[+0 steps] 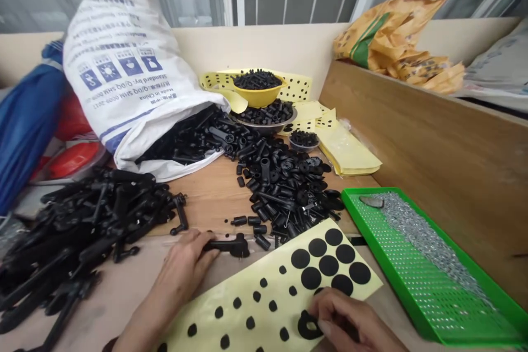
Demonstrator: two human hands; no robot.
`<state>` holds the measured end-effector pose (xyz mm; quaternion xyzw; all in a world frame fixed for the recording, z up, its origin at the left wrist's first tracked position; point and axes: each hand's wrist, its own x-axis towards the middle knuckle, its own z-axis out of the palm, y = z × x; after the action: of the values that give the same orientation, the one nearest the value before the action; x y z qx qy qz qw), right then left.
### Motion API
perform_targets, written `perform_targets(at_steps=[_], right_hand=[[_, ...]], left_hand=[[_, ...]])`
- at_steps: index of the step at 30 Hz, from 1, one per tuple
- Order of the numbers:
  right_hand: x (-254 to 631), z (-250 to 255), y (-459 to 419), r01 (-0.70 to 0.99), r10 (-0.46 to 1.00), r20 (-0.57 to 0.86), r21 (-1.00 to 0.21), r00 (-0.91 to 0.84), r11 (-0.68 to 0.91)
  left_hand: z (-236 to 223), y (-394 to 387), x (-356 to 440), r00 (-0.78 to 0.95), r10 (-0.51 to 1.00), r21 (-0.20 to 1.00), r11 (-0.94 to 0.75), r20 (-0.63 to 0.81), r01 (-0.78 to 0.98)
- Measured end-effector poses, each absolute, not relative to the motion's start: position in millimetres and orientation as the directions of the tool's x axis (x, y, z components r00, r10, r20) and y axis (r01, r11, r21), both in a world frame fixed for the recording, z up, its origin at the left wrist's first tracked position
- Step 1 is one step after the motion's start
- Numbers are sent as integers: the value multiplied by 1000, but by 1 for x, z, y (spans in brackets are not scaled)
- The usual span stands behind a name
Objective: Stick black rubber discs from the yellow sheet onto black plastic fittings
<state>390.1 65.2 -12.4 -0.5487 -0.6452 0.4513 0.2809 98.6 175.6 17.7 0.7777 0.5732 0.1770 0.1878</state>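
My left hand (187,264) rests on the wooden table (214,192), fingers wrapped round a black plastic handle part (229,245) that lies flat. My right hand (350,322) pinches a black ring-shaped sticker (307,325) at the near edge of a yellow backing sheet (256,286). The sheet carries several large black round stickers (328,264) and several small black dots. A heap of black assembled parts (82,225) lies left of my left hand.
A white sack (124,60) spills black parts (284,181) across the table's middle. A yellow bowl (258,96) and metal dishes of small black pieces stand behind. Green perforated tray (433,297) with metal bits at right, beside a wooden board (433,137). Used yellow sheets (346,148) are stacked.
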Motion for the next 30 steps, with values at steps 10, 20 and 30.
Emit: perform_targets(at_steps=[10,20,30], right_hand=[[388,-15,61,357,981,-3,-932,-195,68],[378,6,82,57,996,2,-998,-91,7],[372,8,89,-112,998,-53,-992,-44,-58]], left_hand=[[18,170,131,627,778,124,-625,27,770],[20,144,163,507,784,930,252,-358,266],[13,129,190,529,724,886,445,-442,132]])
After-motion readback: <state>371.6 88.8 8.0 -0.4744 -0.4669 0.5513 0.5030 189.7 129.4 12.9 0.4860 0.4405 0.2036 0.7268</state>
